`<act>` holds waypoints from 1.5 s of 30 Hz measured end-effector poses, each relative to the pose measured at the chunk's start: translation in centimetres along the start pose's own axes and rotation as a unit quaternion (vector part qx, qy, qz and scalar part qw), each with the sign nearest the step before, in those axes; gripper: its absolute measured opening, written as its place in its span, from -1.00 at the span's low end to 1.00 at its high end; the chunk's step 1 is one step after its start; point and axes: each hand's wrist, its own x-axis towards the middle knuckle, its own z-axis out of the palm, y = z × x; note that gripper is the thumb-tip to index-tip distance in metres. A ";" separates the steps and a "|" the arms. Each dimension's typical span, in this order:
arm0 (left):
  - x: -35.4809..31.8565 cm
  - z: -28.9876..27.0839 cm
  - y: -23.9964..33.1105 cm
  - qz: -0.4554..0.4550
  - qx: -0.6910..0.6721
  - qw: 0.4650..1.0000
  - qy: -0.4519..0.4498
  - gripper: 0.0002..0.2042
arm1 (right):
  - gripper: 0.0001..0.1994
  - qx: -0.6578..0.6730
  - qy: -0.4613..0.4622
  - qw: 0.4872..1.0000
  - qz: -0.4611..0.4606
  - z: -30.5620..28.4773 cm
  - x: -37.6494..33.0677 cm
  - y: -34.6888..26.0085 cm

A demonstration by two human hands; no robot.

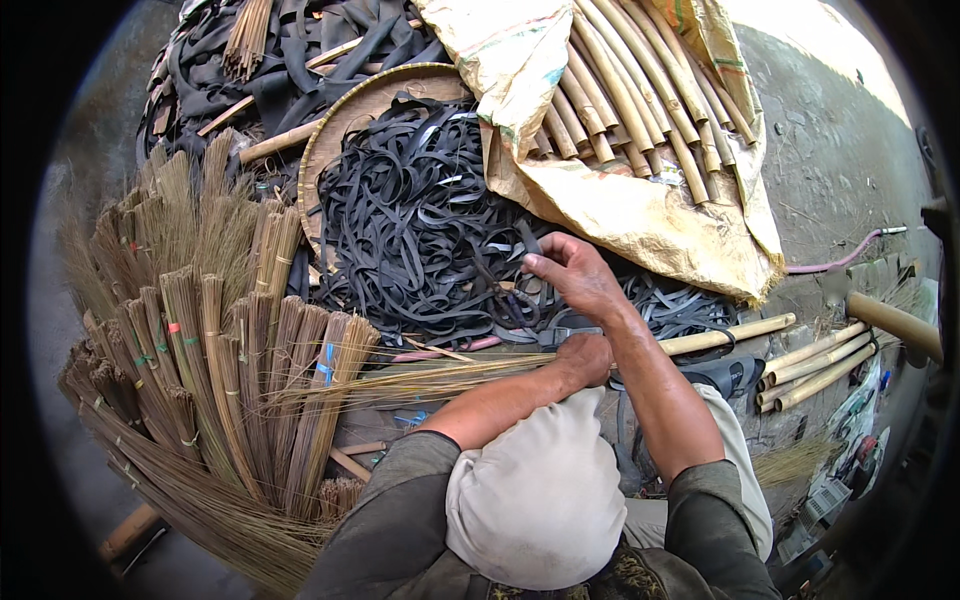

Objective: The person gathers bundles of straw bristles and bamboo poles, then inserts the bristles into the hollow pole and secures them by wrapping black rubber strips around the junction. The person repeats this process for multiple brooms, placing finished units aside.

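My left hand [585, 362] is closed around the end of a bundle of long thin sticks [440, 378], which fans out to the left. A bamboo pole [725, 336] runs out to the right from beside this hand, in line with the sticks. How pole and sticks join is hidden by my hand and forearm. Above and slightly left, my right hand [578, 276] pinches a black rubber strip [528, 237] between thumb and fingers. It hangs over a big heap of similar black strips [410, 215] in a round woven tray [312, 190].
Tied stick bundles [200, 350] stand crowded on the left. Many bamboo poles [640, 80] lie on a yellowish woven sack [620, 210] at the far right. A few short poles [820, 368] lie on the right. Dark rubber sheets [300, 70] are piled at the far left.
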 end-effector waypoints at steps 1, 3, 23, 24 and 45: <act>-0.1 -0.1 0.4 0.008 0.028 1.000 -0.006 -0.73 | -0.80 0.084 0.008 0.996 -0.040 -1.0 -2.2 -2.0; -0.3 -0.2 0.6 0.002 0.040 0.999 0.025 -0.77 | -0.78 0.085 0.054 0.991 -0.090 -3.2 -7.1 -5.7; -1.8 0.2 1.9 0.026 0.121 0.989 0.085 -0.68 | -0.74 0.240 0.256 0.929 0.119 0.3 -21.4 8.9; -1.9 0.3 1.8 0.023 0.123 0.988 0.088 -0.68 | -0.73 0.234 0.256 0.926 0.149 0.5 -21.2 10.0; -1.3 1.3 1.3 0.004 0.134 0.980 0.145 -0.57 | -0.69 0.292 0.333 0.882 0.162 0.5 -22.5 7.0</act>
